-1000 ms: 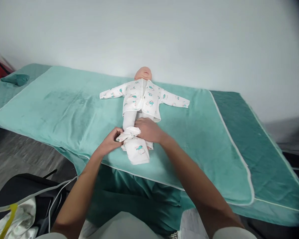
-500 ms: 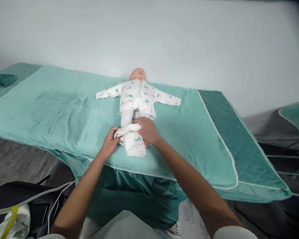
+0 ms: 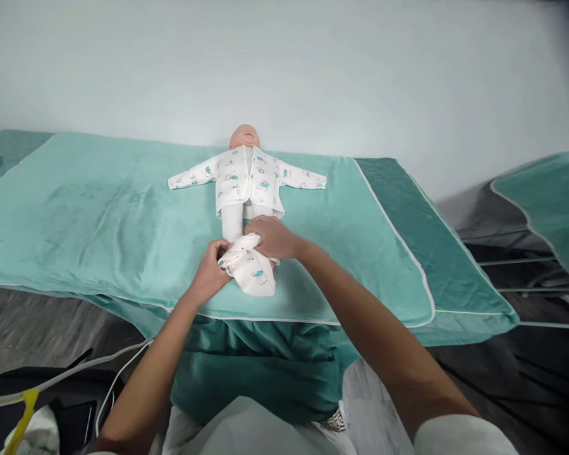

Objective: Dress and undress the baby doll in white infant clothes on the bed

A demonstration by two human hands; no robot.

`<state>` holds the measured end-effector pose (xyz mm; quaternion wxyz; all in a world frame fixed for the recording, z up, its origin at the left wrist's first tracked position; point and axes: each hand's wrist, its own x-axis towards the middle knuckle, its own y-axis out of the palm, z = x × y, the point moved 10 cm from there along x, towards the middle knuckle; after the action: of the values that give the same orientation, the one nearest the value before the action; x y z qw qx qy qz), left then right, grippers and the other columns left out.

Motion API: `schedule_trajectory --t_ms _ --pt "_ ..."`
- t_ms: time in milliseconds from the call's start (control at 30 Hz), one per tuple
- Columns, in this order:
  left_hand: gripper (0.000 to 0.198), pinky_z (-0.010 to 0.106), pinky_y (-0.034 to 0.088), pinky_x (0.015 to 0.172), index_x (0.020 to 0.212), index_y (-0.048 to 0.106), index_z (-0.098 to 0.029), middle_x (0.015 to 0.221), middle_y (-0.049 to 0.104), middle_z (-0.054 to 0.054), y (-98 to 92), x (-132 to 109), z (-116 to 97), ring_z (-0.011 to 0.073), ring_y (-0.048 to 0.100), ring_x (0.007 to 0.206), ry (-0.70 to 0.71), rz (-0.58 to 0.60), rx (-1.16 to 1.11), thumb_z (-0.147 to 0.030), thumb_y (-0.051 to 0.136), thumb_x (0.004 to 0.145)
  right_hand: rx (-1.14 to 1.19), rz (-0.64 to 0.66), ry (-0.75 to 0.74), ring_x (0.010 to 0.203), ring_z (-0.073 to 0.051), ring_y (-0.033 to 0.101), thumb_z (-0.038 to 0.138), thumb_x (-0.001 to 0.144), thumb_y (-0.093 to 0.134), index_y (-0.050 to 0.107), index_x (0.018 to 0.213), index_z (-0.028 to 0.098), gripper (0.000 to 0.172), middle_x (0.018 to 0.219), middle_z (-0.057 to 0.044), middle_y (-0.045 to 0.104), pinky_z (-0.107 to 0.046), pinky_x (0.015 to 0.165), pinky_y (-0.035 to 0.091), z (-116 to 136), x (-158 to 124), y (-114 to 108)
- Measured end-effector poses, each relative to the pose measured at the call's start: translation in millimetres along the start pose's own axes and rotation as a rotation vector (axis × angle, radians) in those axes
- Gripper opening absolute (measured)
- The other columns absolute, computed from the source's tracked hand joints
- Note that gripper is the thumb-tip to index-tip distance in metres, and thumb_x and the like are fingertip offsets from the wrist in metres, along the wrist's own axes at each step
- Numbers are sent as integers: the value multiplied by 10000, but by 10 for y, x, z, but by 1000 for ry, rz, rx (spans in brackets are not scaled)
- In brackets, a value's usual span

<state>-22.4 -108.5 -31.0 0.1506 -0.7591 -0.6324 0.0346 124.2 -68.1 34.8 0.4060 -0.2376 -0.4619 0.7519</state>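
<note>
A pale wall fills the top of the frame; below it a long bed in a dark green cover runs from the left edge to the lower right, with a lighter green blanket, edged in white, spread over most of it; grey floor shows at the left, below the bed; part of another green-covered bed stands at the right edge of the frame, and a black chair sits in the lower left corner.

The doll lies on its back on the blanket, near the middle of the frame, head toward the wall; a white printed jacket covers its chest, front edges parted at the neck, sleeves stretched out to both sides; matching printed cloth is bunched around its lower legs, one flap lying toward the near edge of the bed.

The right hand is curled over the doll's leg and grips the upper edge of the cloth, fingertips partly hidden; the left hand pinches the cloth's other side between thumb and fingers; a pale hose crosses the lower left, a yellow strip tied around it.
</note>
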Motion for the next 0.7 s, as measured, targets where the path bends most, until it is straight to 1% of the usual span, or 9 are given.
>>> schedule_trajectory --t_ms 100,200,267,367,433,500,567,633,700 --pt "555 334 490 962 1203 487 -234 1197 632 62 -7 81 -20 188 629 1040 61 13 -1 -284 804 750 -51 50 -16 1248 -312 572 310 826 666 678 1039 193 244 1189 -107 721 -425 1021 356 26 4 8" --pt "453 298 475 883 1131 470 -231 1107 647 34 -38 136 -71 164 622 958 82 15 27 -269 754 779 -136 37 3 1205 -311 594 313 859 649 677 976 191 171 1125 -106 735 -417 994 357 25 41 25" --pt "381 285 449 818 1065 477 -229 1022 648 14 -55 153 -83 159 602 889 67 4 90 -259 732 784 -186 7 16 1163 -306 613 308 889 624 677 937 190 138 1075 -106 742 -415 974 358 25 65 42" --pt "284 277 401 758 977 500 -224 905 629 -10 -90 154 -66 155 554 813 33 -42 168 -240 706 782 -211 -55 40 1123 -303 631 307 910 605 676 910 190 137 1036 -111 744 -412 952 359 26 73 56" --pt "243 268 377 730 925 502 -221 850 600 -26 -115 145 -35 146 522 779 11 -76 129 -233 695 777 -194 -110 67 1113 -299 635 288 915 584 669 895 192 129 1027 -108 743 -414 954 357 22 58 45" --pt "222 257 363 704 875 495 -218 812 558 -39 -125 137 -2 132 489 748 -9 -88 13 -222 683 757 -156 -170 104 1096 -287 637 254 901 569 656 891 196 105 1015 -97 744 -413 961 357 3 32 25" --pt "206 248 355 683 841 495 -213 788 517 -48 -107 134 17 121 460 724 -28 -54 -107 -214 673 737 -100 -227 150 1065 -273 641 224 861 579 646 912 200 88 1007 -87 744 -407 961 366 -43 0 13" --pt "203 241 349 674 828 510 -206 778 494 -50 -81 128 10 115 442 715 -45 12 -160 -210 681 719 -30 -275 178 1056 -265 644 193 808 590 641 955 205 156 1031 -80 747 -402 967 375 -93 -29 11" --pt "213 237 348 677 856 543 -200 780 492 -51 -93 119 -8 113 442 719 -59 70 -170 -221 710 725 34 -322 192 1068 -268 645 169 773 583 640 987 212 226 1065 -77 752 -404 981 382 -140 -56 2"
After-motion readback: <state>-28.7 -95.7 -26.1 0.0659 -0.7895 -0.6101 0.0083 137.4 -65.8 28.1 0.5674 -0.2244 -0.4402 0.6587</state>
